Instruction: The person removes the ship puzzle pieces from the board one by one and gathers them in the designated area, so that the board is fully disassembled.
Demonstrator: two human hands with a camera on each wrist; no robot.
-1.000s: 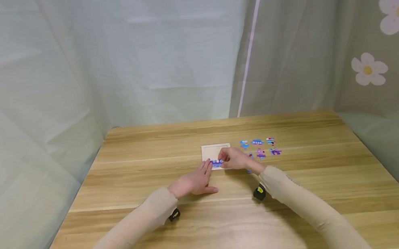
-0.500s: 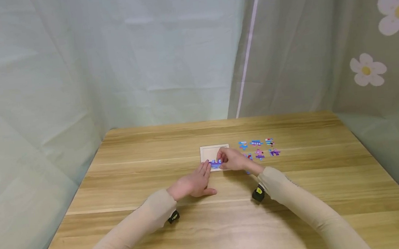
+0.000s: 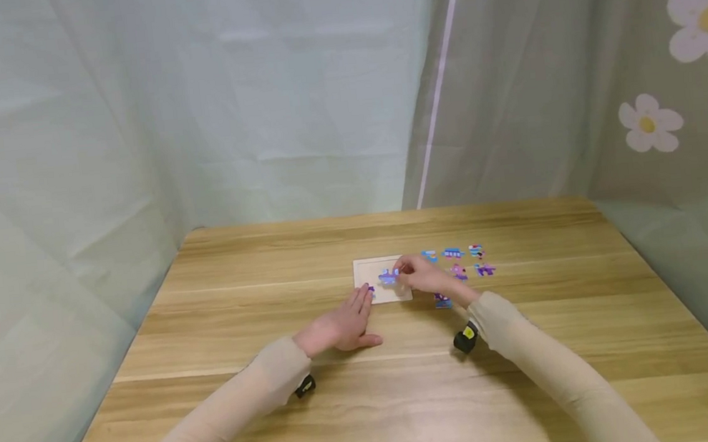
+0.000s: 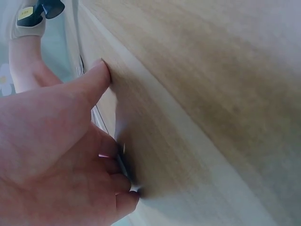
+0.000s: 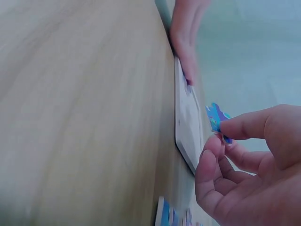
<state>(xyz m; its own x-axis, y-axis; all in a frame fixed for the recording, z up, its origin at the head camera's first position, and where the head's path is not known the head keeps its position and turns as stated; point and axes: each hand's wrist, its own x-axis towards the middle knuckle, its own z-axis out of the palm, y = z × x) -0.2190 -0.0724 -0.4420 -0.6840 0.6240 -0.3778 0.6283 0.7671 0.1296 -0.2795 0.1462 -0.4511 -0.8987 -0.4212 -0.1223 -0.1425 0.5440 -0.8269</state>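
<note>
Between thumb and fingers my right hand (image 3: 423,273) pinches a blue and purple jigsaw puzzle piece (image 3: 389,277). In the right wrist view that piece (image 5: 217,120) is raised above the pale puzzle tray (image 5: 184,125). My left hand (image 3: 346,320) lies with fairly straight fingers, their tips on the near left corner of the tray (image 3: 364,267). A small purple piece (image 3: 371,290) shows in that corner, partly covered by the fingertips. In the left wrist view the left hand (image 4: 61,150) rests against the table, its thumb spread apart.
Several loose puzzle pieces lie right of the tray, among them a blue one (image 3: 452,253), a pink one (image 3: 459,272), a purple one (image 3: 485,270) and one nearer me (image 3: 443,301). The wooden table (image 3: 373,406) ends at curtains (image 3: 291,112).
The puzzle piece in my right hand has risen off the tray's near edge and moved slightly away from me. My left hand stays on the tray corner.
</note>
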